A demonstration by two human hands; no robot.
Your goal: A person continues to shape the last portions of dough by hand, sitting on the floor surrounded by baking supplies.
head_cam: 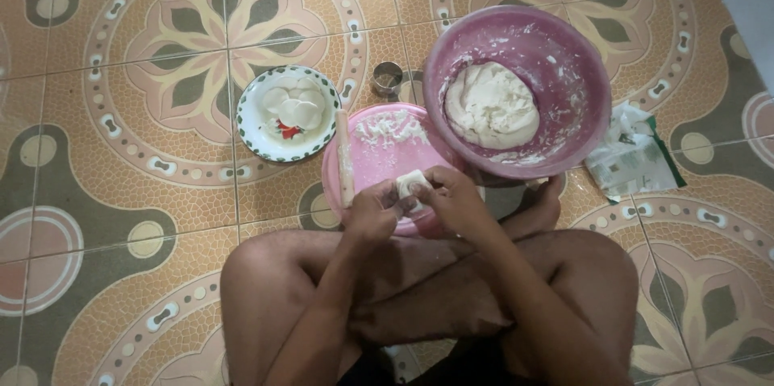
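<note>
On the patterned floor tiles [121, 152], a white plate with a green rim [251, 124] is set at the far left, shaped dough rounds [292, 104] stacked on it, evidently kept within reach. A rolling pin [345, 159] is laid across the pink tray's [379, 162] left edge, with a metal ring cutter [388, 77] behind. Above the tray, a small dough piece [413, 185] is pinched between both hands: the left hand [369, 213] is closed on its left edge, the right hand [453, 197] on its right. A pink bowl [564, 56] holding the dough mass [492, 105] is kept beside the right knee, a crumpled packet [633, 152] farther right.
</note>
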